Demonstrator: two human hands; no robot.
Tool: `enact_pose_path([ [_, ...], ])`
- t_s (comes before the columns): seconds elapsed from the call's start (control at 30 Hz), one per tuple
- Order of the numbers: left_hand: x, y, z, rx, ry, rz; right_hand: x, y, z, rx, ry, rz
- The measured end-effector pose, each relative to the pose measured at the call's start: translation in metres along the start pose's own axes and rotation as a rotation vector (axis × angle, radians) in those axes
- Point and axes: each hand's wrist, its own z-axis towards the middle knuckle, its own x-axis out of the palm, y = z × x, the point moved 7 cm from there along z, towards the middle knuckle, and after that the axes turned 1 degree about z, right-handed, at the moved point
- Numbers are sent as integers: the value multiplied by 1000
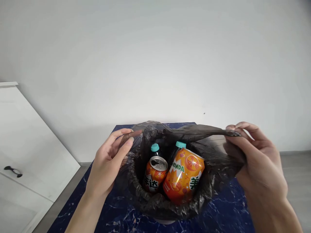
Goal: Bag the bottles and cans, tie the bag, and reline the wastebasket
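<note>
A black plastic garbage bag (167, 210) lines a round bin, most of which it hides. Inside lie an opened orange soda can (155, 176), a second orange soda can (184, 174) tilted to the right, and two bottles with teal caps (155, 148), their bodies mostly hidden. My left hand (109, 158) pinches the bag's left edge between thumb and fingers. On the other side, my right hand (257, 158) grips the bag's right edge, pulling it out taut from the rim.
The bin stands on a dark blue marble-patterned table (228, 210). A white cabinet (26, 145) with a black handle (13, 171) is at the left. Behind the table rises a plain pale wall (155, 64); grey floor (296, 178) shows at the right.
</note>
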Motion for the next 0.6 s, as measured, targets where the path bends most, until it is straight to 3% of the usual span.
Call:
enact_pose_path([
  [0.13, -7, -9, -1, 33, -74, 13, -10, 8, -1, -49, -97, 59],
  [0.33, -29, -13, 2, 128, -148, -180, -21, 14, -2, -126, -212, 131],
  [0.6, -66, -19, 14, 497, -267, -280, -37, 28, -4, -340, -463, 90],
])
